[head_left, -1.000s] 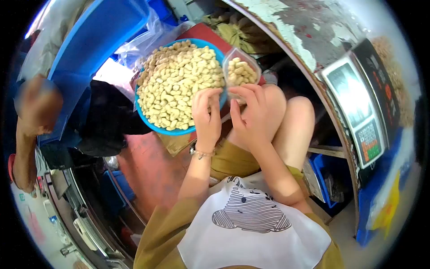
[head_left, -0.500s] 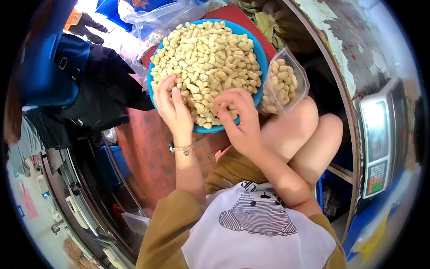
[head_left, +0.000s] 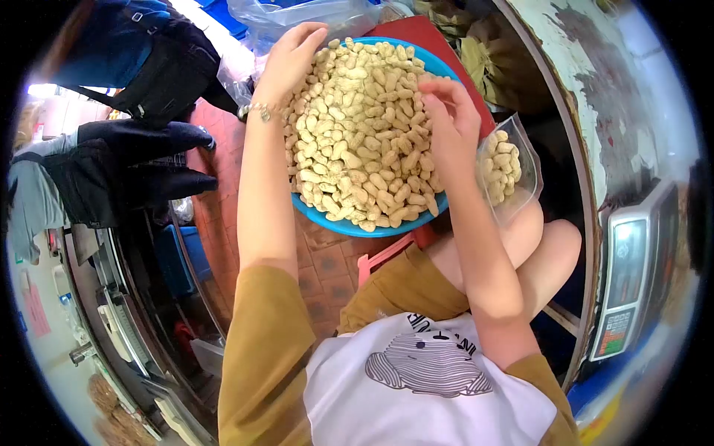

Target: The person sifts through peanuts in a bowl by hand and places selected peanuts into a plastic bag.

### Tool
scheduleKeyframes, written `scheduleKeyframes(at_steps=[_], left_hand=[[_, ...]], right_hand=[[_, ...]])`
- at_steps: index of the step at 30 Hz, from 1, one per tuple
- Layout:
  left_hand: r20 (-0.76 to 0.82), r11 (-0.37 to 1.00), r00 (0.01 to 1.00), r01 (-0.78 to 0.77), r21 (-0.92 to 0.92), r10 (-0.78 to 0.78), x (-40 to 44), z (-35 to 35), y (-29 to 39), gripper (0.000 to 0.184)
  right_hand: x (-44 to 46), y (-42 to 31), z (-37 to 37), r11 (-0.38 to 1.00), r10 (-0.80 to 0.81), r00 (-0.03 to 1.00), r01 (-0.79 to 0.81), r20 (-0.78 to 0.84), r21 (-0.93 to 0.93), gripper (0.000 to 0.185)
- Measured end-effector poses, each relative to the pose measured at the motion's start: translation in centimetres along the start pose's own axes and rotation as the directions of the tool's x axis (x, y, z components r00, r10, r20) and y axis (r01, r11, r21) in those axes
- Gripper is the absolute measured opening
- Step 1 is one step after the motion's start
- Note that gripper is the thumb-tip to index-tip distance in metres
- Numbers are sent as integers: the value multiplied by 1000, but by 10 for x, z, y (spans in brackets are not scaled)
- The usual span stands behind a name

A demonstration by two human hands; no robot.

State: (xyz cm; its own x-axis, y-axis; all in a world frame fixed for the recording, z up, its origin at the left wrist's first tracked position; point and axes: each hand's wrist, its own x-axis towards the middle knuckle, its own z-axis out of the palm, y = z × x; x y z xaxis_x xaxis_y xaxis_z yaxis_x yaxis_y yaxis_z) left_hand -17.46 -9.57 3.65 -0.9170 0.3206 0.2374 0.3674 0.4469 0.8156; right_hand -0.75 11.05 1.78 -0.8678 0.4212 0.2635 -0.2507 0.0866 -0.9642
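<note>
A blue basin (head_left: 370,229) heaped with unshelled peanuts (head_left: 357,137) stands in front of me. My left hand (head_left: 296,58) reaches over the basin's far left edge, fingers stretched out beside the heap and close to a clear plastic bag (head_left: 312,22). No peanut shows in it. At the right side of the heap is my right hand (head_left: 455,111), its fingers bent and apart from the thumb, touching or just over the peanuts. A clear zip bag (head_left: 520,182) partly filled with peanuts rests by my knee, just right of my right forearm.
Under the basin is a red surface (head_left: 468,97). A weighing scale (head_left: 628,267) stands far right, beyond a worn table edge (head_left: 576,149). On the left are people with dark bags (head_left: 160,85). A pink plastic stool part (head_left: 383,260) shows by my lap above the tiled floor.
My left hand has gone from the near left of the heap to its far left edge. My right hand has moved from the front to the right side. The view has shifted.
</note>
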Motion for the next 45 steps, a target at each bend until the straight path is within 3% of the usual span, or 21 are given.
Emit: scheduleKeyframes(at_steps=[4,5,11,14,15,18,19,22,26,29,32,36,39,42,45], left_hand=[[26,987,997,63,148,-68,16,11,-28,40],[21,977,998,-63,203,60,20,13,-45,43],[224,946,957,232,-225,-181,27,25,-71,46],[274,972,950,193,-132,-151,24,24,-58,45],[323,936,927,271,-227,-190,22,25,-47,42],[347,942,922,256,-218,-170,15,22,-30,38],[281,948,953,191,-253,-117,16,28,-37,33],[317,969,936,206,-137,-154,13,22,-37,30],[273,933,961,126,-337,-31,11,26,-39,30],[322,922,943,194,-335,-82,6,25,-29,30],[292,992,955,-15,-124,51,4,29,-27,31],[351,983,924,-177,41,151,0,31,-18,28],[319,984,936,-171,44,149,-5,33,-15,26],[264,951,941,-260,168,211,-11,39,-9,27],[273,973,951,-187,135,145,-23,46,4,30]], right_hand=[[-13,10,-8,995,79,997,-80,14,59,10],[-14,12,-8,994,80,997,-81,23,78,10],[-13,14,-4,984,111,991,-120,74,131,9],[-12,14,-4,982,110,989,-123,96,142,9],[-12,13,-5,979,133,985,-148,112,143,9],[-13,10,-6,971,175,976,-192,127,141,9],[-12,9,-5,970,178,975,-196,130,142,9],[-12,12,-3,973,176,976,-192,130,130,8],[-12,13,0,986,124,987,-134,103,96,7],[-12,13,0,986,131,985,-141,108,92,6],[-12,12,0,985,148,982,-157,118,66,6],[-13,11,2,993,116,985,-118,124,6,7],[-13,10,1,996,73,988,-66,138,-58,6],[-13,10,1,993,50,988,-33,149,-113,6],[-13,9,1,991,39,988,-18,149,-136,6]])
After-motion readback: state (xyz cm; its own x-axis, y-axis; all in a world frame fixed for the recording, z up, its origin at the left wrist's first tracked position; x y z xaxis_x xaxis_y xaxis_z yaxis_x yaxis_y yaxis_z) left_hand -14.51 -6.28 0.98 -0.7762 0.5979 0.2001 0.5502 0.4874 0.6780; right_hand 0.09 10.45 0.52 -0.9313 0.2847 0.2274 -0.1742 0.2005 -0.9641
